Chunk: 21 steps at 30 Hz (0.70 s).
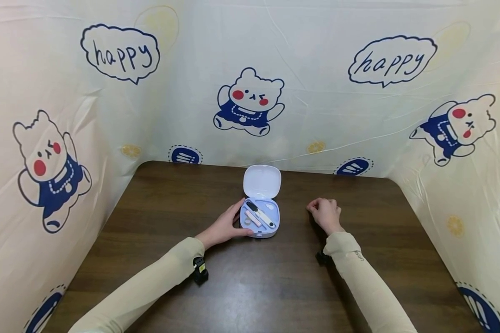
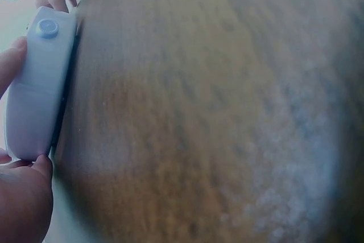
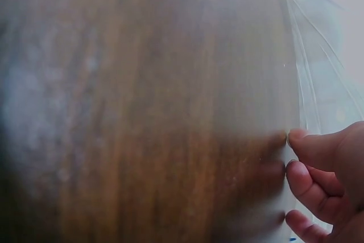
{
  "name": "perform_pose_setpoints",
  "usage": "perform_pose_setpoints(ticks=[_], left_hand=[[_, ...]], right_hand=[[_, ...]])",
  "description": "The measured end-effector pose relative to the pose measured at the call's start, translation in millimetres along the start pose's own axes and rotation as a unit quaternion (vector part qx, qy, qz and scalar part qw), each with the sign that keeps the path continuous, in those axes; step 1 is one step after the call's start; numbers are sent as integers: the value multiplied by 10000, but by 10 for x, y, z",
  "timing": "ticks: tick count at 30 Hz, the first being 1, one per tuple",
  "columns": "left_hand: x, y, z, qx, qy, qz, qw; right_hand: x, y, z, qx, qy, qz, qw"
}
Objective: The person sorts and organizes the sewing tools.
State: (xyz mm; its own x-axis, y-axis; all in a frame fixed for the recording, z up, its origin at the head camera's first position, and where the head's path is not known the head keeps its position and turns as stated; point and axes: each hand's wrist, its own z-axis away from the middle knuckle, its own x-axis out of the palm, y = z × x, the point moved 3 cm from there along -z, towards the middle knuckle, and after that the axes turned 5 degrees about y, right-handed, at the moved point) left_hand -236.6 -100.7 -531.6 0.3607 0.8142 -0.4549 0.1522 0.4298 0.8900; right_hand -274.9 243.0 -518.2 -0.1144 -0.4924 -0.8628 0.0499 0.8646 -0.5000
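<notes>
A small lavender-blue case lies on the table with its whitish lid raised at the back. My left hand grips the case at its left side, the thumb along the front and the fingers round the side. Inside lie a black-and-white slim tool and a pale pink stick-like piece. The left wrist view shows the case's front wall with a round button. To the right of the case, my right hand rests its loosely bent fingertips on the table, with nothing visible in them.
The dark brown wooden table has rounded back corners. Pale cloth printed with cartoon bears and the word happy hangs behind it and on both sides. A small dark device is strapped at the left wrist, another at the right.
</notes>
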Motion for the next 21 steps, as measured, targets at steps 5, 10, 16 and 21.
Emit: perform_pose_setpoints(ticks=[5, 10, 16, 21], left_hand=[[5, 11, 5, -8, -12, 22, 10000], [3, 18, 10, -34, -23, 26, 10000], [3, 14, 6, 3, -21, 60, 10000], [-1, 5, 4, 22, -17, 19, 10000]], right_hand=[[-9, 11, 21, -43, -7, -139, 9999], [-12, 2, 44, -72, 5, -306, 9995], [-2, -66, 72, -249, 52, -477, 9985], [15, -150, 111, -436, 66, -538, 9976]])
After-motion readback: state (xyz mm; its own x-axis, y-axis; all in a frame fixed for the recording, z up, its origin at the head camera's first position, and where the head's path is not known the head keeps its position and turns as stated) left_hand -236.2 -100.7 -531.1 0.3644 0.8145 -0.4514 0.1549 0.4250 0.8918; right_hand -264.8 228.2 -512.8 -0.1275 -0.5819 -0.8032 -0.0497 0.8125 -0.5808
